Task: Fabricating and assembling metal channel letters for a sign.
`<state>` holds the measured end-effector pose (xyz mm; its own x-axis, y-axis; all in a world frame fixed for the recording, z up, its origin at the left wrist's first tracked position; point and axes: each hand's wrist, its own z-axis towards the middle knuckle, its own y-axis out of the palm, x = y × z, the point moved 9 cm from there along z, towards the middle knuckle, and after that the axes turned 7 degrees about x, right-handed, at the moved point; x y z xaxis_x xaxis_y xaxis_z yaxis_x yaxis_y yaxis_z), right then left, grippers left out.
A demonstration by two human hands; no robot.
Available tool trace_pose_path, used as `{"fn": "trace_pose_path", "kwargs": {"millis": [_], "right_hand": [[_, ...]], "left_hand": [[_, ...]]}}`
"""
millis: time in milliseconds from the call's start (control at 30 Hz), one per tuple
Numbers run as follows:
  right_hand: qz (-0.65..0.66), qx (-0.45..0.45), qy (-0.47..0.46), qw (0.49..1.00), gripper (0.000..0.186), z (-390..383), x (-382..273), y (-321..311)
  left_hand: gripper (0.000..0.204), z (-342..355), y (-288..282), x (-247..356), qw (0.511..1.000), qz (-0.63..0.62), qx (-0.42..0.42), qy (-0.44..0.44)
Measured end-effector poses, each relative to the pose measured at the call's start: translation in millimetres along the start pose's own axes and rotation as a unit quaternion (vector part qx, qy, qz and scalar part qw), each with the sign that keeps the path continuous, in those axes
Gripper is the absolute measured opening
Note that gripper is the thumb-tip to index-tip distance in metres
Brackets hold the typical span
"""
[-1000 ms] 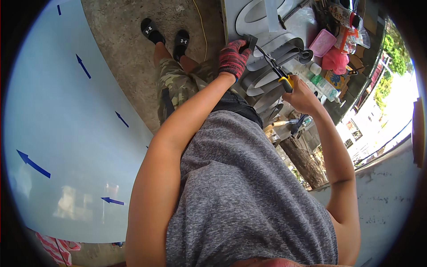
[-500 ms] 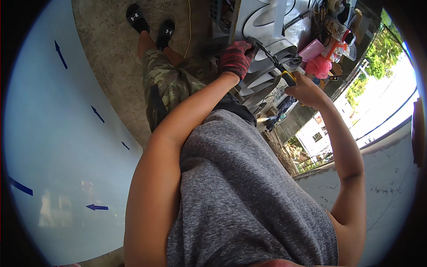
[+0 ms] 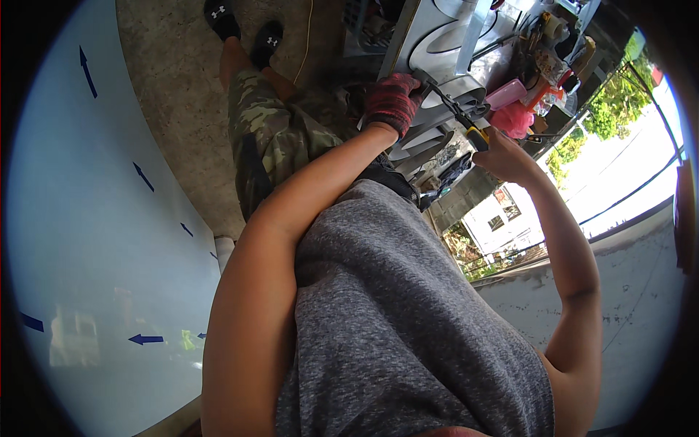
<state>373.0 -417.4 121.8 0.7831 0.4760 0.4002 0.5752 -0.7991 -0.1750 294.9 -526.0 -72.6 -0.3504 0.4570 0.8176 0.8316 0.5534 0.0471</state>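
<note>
My left hand (image 3: pixel 394 104), in a red-and-black knitted glove, is closed at the edge of some curved grey metal strips (image 3: pixel 466 93). What its fingers grip is mostly hidden. My bare right hand (image 3: pixel 504 156) is wrapped round the handle of a hand tool (image 3: pixel 475 136) with yellow-and-black grips and a slim dark metal front. The tool's far end reaches to the gloved fingertips, beside a dark, narrow metal piece (image 3: pixel 422 77). I cannot tell exactly what kind of tool it is. Flat grey curved metal shapes (image 3: pixel 439 54) lie just beyond.
A pink container (image 3: pixel 505 95), a pink bag (image 3: pixel 514 119) and cluttered tools stand at the upper right. At left is a large pale-blue panel (image 3: pixel 87 218) with dark blue arrow marks. A yellow cord (image 3: pixel 309 36) crosses the concrete floor (image 3: pixel 167 109). A grey wall (image 3: pixel 575 320) is at right.
The view has shifted slightly, so the blue panel sits further left. Both hands appear slightly lower and further right in the picture, still at the metal strips with the same tool.
</note>
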Motion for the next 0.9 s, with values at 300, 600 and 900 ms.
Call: {"fn": "trace_pose_path", "kwargs": {"millis": [300, 600, 900], "right_hand": [[0.043, -0.011, -0.015, 0.999, 0.049, -4.2, -9.0, -2.2], [0.028, 0.003, -0.014, 1.000, 0.047, -2.3, -8.0, 2.3], [0.048, -0.043, 0.033, 0.997, 0.043, -5.1, -11.1, 3.6]], "left_hand": [[0.031, -1.2, -2.0, 6.5, 0.999, 0.027, -0.011, 0.020], [0.024, -0.1, -1.2, 4.4, 1.000, 0.002, 0.019, 0.017], [0.020, 0.6, -4.3, 7.2, 0.998, 0.019, 0.048, 0.047]]}}
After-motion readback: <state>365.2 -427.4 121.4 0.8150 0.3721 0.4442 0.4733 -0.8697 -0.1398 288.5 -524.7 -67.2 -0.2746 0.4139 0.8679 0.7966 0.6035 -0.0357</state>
